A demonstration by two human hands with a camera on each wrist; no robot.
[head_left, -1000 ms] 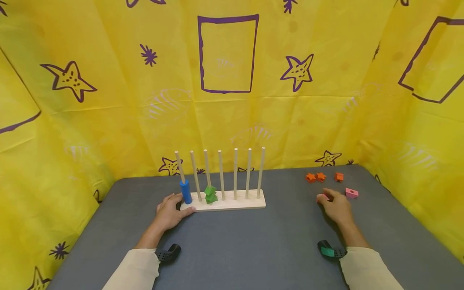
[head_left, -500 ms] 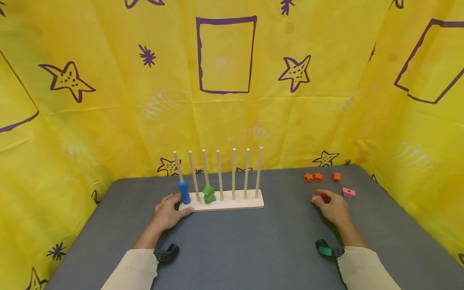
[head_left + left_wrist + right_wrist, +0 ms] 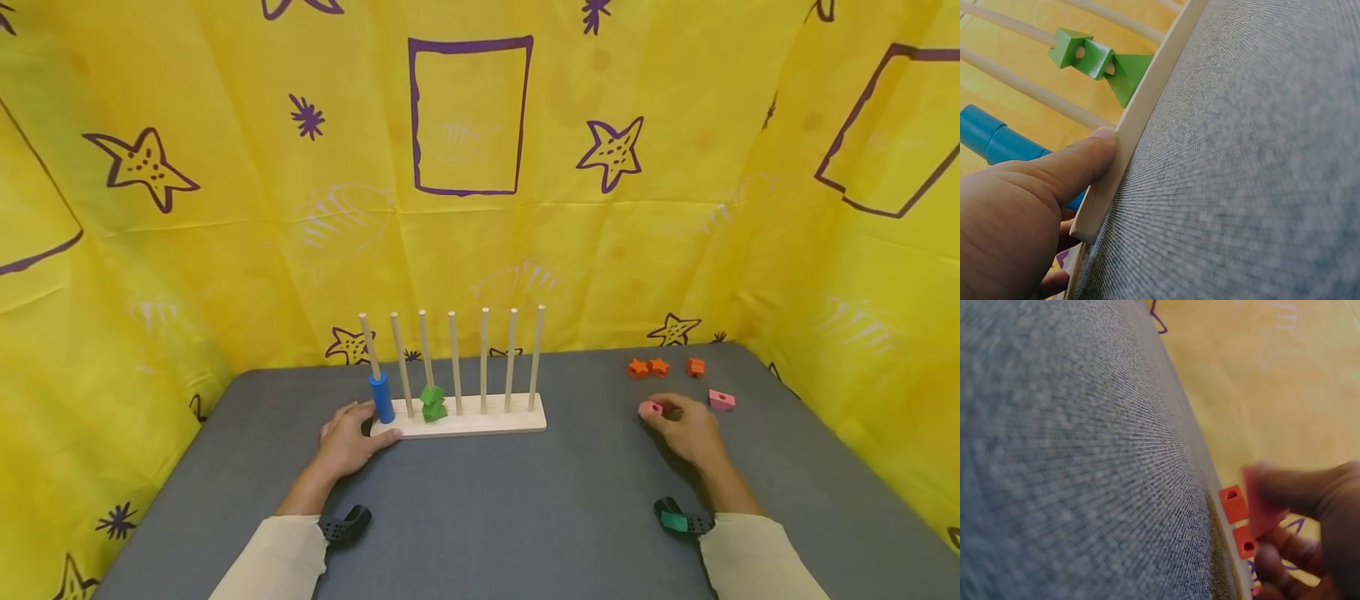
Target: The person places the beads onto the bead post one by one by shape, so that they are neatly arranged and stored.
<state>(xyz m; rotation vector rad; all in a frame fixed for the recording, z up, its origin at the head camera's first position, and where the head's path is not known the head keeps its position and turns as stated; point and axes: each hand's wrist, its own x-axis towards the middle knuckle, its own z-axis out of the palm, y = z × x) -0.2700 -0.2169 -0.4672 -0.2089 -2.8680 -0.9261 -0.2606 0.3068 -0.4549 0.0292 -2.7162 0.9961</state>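
Observation:
My left hand grips the left end of a wooden peg board, thumb along its front edge and fingers behind. Blue cylinders sit on the leftmost peg, right beside that hand. Two pegs over, green angular blocks are stacked; the left wrist view shows these green blocks twisted against one another. Off to the right, my right hand pinches a pink block with a hole, low over the table. In the right wrist view the pink block is between thumb and fingers, partly covered.
A second pink block lies just right of the right hand. Behind it are two orange star-shaped pieces side by side and another orange piece. Yellow patterned cloth walls the back and sides of the grey table.
The right hand has shifted slightly left with the pink block, which has turned so that its hole now shows. The left hand keeps its grip on the peg board.

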